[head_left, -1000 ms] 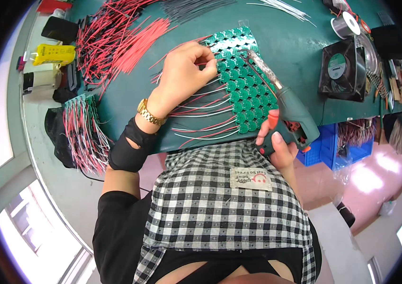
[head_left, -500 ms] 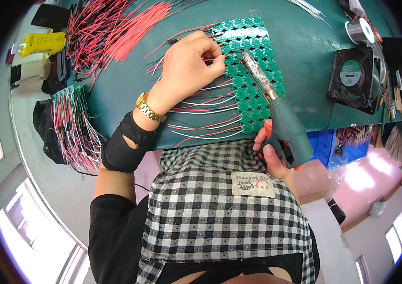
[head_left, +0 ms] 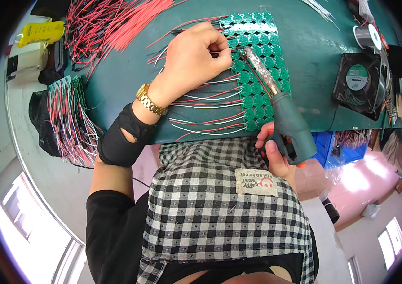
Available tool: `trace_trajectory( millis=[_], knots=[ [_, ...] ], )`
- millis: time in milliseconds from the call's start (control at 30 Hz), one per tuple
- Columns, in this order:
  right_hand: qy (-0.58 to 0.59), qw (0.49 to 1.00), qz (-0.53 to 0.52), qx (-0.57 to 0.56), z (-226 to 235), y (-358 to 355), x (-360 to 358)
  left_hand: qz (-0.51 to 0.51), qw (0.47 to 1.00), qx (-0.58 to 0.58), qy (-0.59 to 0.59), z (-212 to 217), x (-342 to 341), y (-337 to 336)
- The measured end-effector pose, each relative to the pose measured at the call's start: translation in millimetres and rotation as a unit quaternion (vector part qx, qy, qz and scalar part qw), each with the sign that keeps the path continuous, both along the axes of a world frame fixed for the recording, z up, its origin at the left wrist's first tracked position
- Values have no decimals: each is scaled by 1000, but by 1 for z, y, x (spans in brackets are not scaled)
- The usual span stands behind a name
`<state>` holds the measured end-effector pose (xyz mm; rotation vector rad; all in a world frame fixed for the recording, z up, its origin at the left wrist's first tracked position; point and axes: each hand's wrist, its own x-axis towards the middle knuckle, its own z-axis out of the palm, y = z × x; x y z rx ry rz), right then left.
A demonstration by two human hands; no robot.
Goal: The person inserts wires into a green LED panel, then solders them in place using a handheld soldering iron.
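Observation:
A panel of small round green circuit boards (head_left: 259, 100) lies on the green table, with red and white wires (head_left: 205, 105) running left from its left edge. My left hand (head_left: 196, 59) is closed in a pinch at that edge, among the upper wires. A thin red wire seems to lie in its fingertips, though the fingers partly hide it. My right hand (head_left: 276, 154) grips the handle of a dark green soldering gun (head_left: 295, 130). Its stained metal barrel points up and left, and the tip is on the panel just right of my left fingertips.
Piled red and black wires (head_left: 111, 28) lie at the far left. Wired boards (head_left: 70, 118) hang over the left edge by a black mesh bag. At the right stand a black fan (head_left: 359, 83) and a solder spool (head_left: 367, 37). A blue crate (head_left: 324, 146) sits below the table.
The whole view has shifted slightly. Relative to the panel, the soldering gun's tip has moved a little left, closer to my left fingertips. Both hands keep their grips.

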<state>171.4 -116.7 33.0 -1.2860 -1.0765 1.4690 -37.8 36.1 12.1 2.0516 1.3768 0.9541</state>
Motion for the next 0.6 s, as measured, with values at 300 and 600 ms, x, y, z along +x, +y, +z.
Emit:
trace_trajectory(
  millis=[300,600],
  knots=[
    [62,996,-50,29,-10,-6,-5,2,1000,9,6,-1,-3,1],
    [28,999,-19,19,-8,1,5,-14,1000,8,22,-2,3,1]
  ],
)
